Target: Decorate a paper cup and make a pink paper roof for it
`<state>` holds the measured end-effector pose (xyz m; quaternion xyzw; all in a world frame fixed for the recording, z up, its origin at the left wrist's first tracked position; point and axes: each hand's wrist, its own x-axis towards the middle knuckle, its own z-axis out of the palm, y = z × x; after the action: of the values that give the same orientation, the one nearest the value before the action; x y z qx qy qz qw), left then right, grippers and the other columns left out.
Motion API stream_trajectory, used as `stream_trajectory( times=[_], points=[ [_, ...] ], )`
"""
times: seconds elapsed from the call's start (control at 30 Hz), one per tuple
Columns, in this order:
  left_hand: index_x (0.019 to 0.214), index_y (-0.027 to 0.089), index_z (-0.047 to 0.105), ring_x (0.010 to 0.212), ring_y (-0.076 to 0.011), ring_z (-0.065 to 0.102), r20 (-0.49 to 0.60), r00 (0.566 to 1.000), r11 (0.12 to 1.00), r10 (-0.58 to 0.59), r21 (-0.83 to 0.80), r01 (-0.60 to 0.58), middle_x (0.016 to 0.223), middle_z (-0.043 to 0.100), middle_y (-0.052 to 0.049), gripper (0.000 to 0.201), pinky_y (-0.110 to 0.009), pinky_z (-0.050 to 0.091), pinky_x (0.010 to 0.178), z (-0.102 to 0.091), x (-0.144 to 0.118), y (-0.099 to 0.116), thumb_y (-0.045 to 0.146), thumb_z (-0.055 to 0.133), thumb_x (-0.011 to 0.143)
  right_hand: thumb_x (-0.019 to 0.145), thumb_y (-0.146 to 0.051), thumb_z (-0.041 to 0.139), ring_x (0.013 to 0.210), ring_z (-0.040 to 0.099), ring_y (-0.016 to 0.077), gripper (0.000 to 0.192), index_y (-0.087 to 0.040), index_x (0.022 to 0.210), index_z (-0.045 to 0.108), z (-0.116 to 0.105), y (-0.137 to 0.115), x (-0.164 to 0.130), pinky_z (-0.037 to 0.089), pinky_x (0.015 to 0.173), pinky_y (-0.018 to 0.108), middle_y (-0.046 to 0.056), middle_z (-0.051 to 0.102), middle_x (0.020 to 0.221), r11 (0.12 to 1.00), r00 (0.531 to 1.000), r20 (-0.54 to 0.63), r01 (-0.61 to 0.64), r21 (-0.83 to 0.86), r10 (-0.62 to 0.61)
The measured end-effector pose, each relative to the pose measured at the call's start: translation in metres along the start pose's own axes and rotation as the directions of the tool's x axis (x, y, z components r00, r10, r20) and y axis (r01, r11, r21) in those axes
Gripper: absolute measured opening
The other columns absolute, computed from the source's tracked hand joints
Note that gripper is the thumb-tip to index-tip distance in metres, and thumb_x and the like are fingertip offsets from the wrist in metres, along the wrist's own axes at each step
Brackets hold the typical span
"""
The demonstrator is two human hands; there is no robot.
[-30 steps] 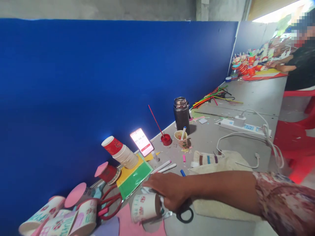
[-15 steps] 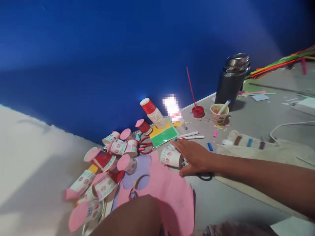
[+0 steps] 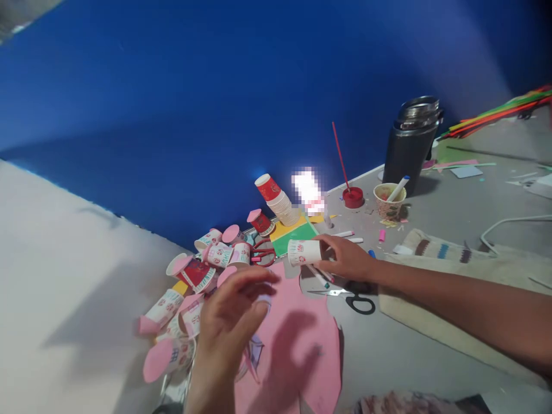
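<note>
Lying beneath the left hand [image 3: 235,307] is a broad, flat pink sheet [image 3: 288,299], apparently paper; tipped sideways in the right hand [image 3: 349,259] is a white paper cup with red-and-green print [image 3: 303,253]. It should prove light, thin-walled and easily dented, best held gently around its side. The right thumb and fingers pinch its palmward end; the left hand is loosely curled, gap showing, holding nothing visible. Slim white markers [image 3: 318,277] lie just beside the right hand.
</note>
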<state>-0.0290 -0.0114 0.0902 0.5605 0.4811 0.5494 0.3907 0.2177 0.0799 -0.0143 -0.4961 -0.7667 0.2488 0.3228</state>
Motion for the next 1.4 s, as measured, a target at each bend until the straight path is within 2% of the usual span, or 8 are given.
stream_trajectory(
  times=[0.17, 0.43, 0.63, 0.8, 0.93, 1.1, 1.2, 1.4],
  points=[
    [0.136, 0.03, 0.064, 0.127, -0.0337, 0.058, -0.167, 0.986, 0.956, 0.001, 0.291, 0.048, 0.138, 0.06, -0.01, 0.06, -0.048, 0.05, 0.105, 0.024, 0.001, -0.032, 0.039, 0.085, 0.08, 0.086, -0.03, 0.071, 0.103, 0.071, 0.0254, 0.053, -0.019, 0.136, 0.057, 0.0, 0.0, 0.0, 0.059, 0.08, 0.036, 0.012, 0.072, 0.124, 0.994, 0.986, -0.122, 0.114, -0.003, -0.113],
    [0.138, 0.028, 0.059, 0.136, -0.0367, 0.05, -0.06, 0.99, 0.985, -0.128, 0.105, 0.134, 0.142, 0.051, -0.011, 0.082, -0.052, 0.045, 0.114, 0.068, 0.004, -0.059, 0.027, 0.095, 0.064, 0.091, -0.039, 0.07, 0.114, 0.063, 0.0356, 0.055, -0.02, 0.141, 0.056, 0.002, -0.008, -0.019, 0.056, 0.094, 0.05, 0.017, 0.068, 0.124, 0.929, 0.925, -0.158, 0.313, -0.196, -0.345],
    [0.136, 0.027, 0.061, 0.123, -0.031, 0.064, -0.03, 0.965, 0.958, -0.259, -0.134, 0.253, 0.138, 0.061, -0.01, 0.075, -0.041, 0.054, 0.101, 0.058, 0.019, -0.072, 0.024, 0.091, 0.067, 0.09, -0.039, 0.074, 0.111, 0.066, 0.0329, 0.058, -0.019, 0.141, 0.054, 0.004, -0.012, -0.019, 0.056, 0.092, 0.048, 0.017, 0.071, 0.124, 0.897, 0.881, -0.186, 0.406, -0.175, -0.435],
    [0.135, 0.023, 0.065, 0.112, -0.0313, 0.074, 0.198, 0.891, 0.663, -0.409, -0.607, 0.439, 0.12, 0.076, -0.011, 0.065, -0.044, 0.058, 0.1, 0.025, 0.027, -0.07, 0.033, 0.086, 0.075, 0.094, -0.028, 0.063, 0.104, 0.071, 0.0283, 0.03, -0.021, 0.124, 0.068, 0.007, -0.004, -0.013, 0.055, 0.089, 0.041, 0.011, 0.077, 0.112, 0.964, 0.967, -0.022, 0.251, -0.093, -0.254],
    [0.129, 0.025, 0.071, 0.103, -0.0281, 0.078, 0.33, 0.858, 0.447, -0.395, -0.747, 0.493, 0.108, 0.082, -0.008, 0.052, -0.037, 0.062, 0.091, 0.009, 0.025, -0.075, 0.048, 0.079, 0.083, 0.096, -0.023, 0.057, 0.079, 0.073, 0.0229, 0.017, -0.023, 0.093, 0.073, 0.008, 0.003, -0.005, 0.051, 0.072, 0.035, 0.004, 0.079, 0.086, 0.985, 0.987, 0.102, 0.135, -0.103, -0.125],
    [0.124, 0.026, 0.073, 0.105, -0.028, 0.078, 0.29, 0.866, 0.381, -0.408, -0.808, 0.449, 0.107, 0.083, -0.007, 0.043, -0.04, 0.061, 0.092, 0.006, 0.02, -0.091, 0.052, 0.07, 0.091, 0.09, -0.033, 0.07, 0.079, 0.073, 0.0253, 0.009, -0.024, 0.087, 0.073, 0.004, -0.001, -0.005, 0.044, 0.067, 0.033, 0.003, 0.078, 0.082, 0.976, 0.964, 0.258, 0.113, -0.188, -0.062],
    [0.124, 0.023, 0.073, 0.102, -0.0298, 0.078, 0.306, 0.854, 0.343, -0.422, -0.817, 0.463, 0.106, 0.082, -0.01, 0.043, -0.041, 0.061, 0.09, 0.01, 0.017, -0.097, 0.048, 0.073, 0.089, 0.082, -0.042, 0.08, 0.084, 0.072, 0.0281, 0.023, -0.024, 0.093, 0.071, 0.004, -0.005, -0.009, 0.043, 0.068, 0.034, 0.004, 0.077, 0.088, 0.959, 0.937, 0.346, 0.138, -0.248, -0.045],
    [0.125, 0.022, 0.071, 0.094, -0.031, 0.077, 0.276, 0.854, 0.314, -0.441, -0.844, 0.435, 0.106, 0.08, -0.011, 0.044, -0.042, 0.061, 0.083, 0.018, 0.016, -0.096, 0.041, 0.076, 0.085, 0.095, -0.037, 0.064, 0.104, 0.071, 0.031, 0.024, -0.02, 0.112, 0.067, -0.008, -0.01, -0.004, 0.043, 0.074, 0.034, 0.011, 0.076, 0.111, 0.921, 0.947, 0.315, 0.065, -0.384, 0.064]
  ],
)
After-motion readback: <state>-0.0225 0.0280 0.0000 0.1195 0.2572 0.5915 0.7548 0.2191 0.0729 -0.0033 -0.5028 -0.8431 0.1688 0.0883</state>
